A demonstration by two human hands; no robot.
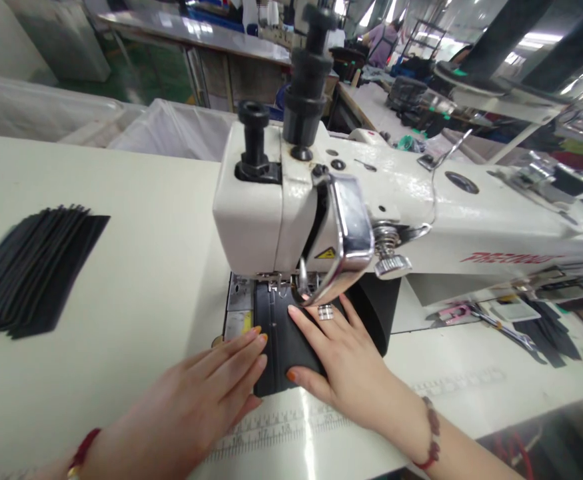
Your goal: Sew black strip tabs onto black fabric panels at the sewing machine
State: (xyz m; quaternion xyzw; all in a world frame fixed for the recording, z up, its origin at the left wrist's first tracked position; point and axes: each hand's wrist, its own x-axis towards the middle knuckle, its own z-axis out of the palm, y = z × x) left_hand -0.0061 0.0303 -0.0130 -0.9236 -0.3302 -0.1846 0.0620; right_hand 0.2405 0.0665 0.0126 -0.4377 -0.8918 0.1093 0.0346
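Observation:
A black fabric piece (298, 337) lies under the needle area of a white sewing machine (251, 233), with a raised seam or strip running lengthwise along its left part. My right hand (344, 357) rests flat on the piece, fingers spread, its fingertips close to the presser foot (274, 285). At the piece's left edge, my left hand (206, 393) lies with fingers stretched out, their tips touching the edge. The far right portion of the black piece curls up beneath the machine arm. The needle itself is mostly hidden behind the metal guard.
A fanned stack of black strips (36, 267) lies on the table's left. Pink-handled snips (454, 313), a metal wrench-like tool (511, 330) and dark fabric pieces (551, 333) lie right. A printed ruler (271, 430) runs along the front. Beyond are white-lined bins (171, 127) and a person (384, 43).

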